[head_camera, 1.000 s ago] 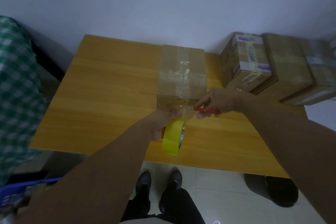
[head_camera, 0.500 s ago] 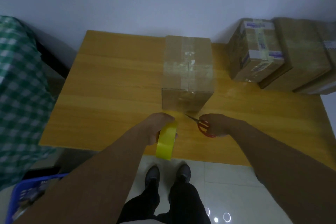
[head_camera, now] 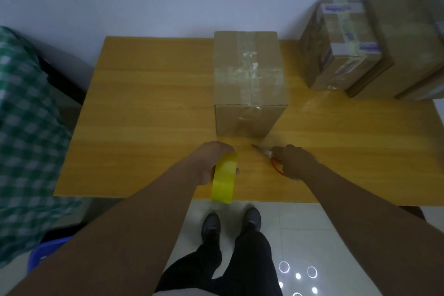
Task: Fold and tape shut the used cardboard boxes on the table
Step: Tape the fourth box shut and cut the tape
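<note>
Box (head_camera: 249,84): taped shut, upright on table (head_camera: 144,113), mid-far side.
Left hand (head_camera: 211,163): grips yellow tape roll (head_camera: 224,178).
Right hand (head_camera: 295,162): holds red scissors (head_camera: 265,152), blades toward box.

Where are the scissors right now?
Head view: the scissors are in the right hand, right of centre, just in front of the middle box and right of the tape roll.

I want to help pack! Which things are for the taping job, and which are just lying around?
For the job: middle cardboard box; tape roll held in the left hand; scissors held in the right hand; other boxes at the right.

Just lying about: green checked cloth; blue basket.
</note>
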